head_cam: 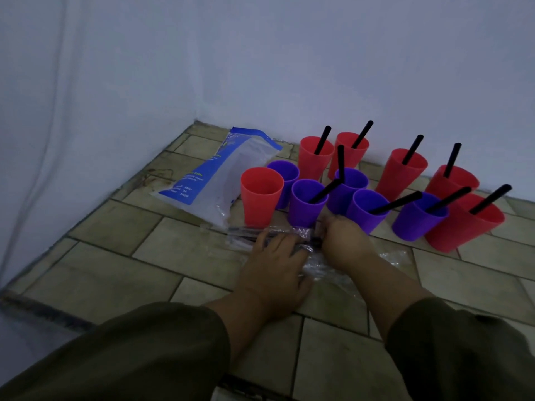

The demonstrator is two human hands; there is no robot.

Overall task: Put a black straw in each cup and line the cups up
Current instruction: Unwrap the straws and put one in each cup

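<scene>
though nine black straws (pixel 412 149) are in, two cups stand without

a blue-and-white bag (pixel 214 175) lies on the tiled floor (pixel 115 273), left of the cluster. six red cups (pixel 402 178) and five purple cups (pixel 367 215) stand bunched, not in a line. the front-left red cup (pixel 262 198) and the purple cup (pixel 285 175) behind it hold no straw. the left hand (pixel 275 264) presses flat on the clear wrapper (pixel 243 237). the right hand (pixel 344 241) curls at the wrapper's end with its fingertips hidden, so its grip cannot be told.

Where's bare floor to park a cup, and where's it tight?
Free: tiles left of the blue-white bag, toward the left wall; tiles right of the right hand, before the rightmost red cup. Crowded: cups packed by the back wall, left hand and straw wrapper directly before them.
</scene>
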